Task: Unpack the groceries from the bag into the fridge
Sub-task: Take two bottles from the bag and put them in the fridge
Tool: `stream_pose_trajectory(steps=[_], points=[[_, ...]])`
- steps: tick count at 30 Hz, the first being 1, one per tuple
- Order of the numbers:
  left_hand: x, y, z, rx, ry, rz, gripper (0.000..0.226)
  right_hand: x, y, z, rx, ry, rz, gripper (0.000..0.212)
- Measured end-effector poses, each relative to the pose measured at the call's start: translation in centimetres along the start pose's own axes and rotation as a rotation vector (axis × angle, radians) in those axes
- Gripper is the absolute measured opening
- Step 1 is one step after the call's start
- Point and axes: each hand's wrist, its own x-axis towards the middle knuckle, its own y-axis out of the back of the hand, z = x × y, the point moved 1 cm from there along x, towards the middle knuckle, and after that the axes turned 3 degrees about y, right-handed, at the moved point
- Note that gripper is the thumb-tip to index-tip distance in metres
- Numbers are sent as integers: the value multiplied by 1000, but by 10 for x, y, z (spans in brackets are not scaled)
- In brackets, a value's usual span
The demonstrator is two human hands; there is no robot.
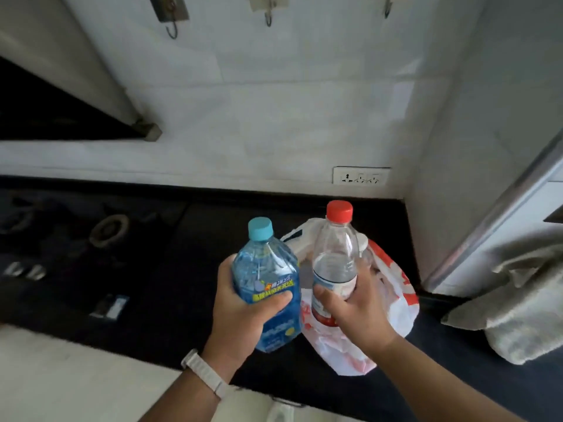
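Mid-frame, the left hand gripped a blue bottle and the right hand a red-capped bottle, fingers curled round each, before the bag on the bench. A towel hung lower right; the yellow label was unreadable.

**Plastic, polished stone, tile and cloth**

At 6 o'clock in your view, the blue bottle is glossy translucent plastic with a shiny printed label and a matt turquoise cap. At its 3 o'clock, the clear bottle is smooth see-through plastic under a red plastic cap. Behind both you have the bag, thin crinkled plastic film. The counter looks like dark polished stone. At 12 o'clock the wall tiles are pale and glossy, the hooks metal. At 4 o'clock the towel is nubbly grey cloth.
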Motion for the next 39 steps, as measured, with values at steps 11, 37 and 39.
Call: stream_pose_trajectory(steps=[11, 37, 39], points=[[-104, 60, -6, 176, 43, 496, 79, -17, -75, 10, -28, -65, -374, 41], [-324, 385, -51, -27, 61, 1060, 75, -195, -405, -106, -115, 73, -821, 36], [-345, 406, -53, -31, 63, 1140, 75, -209, -432, -113, -105, 92, -865, 37]])
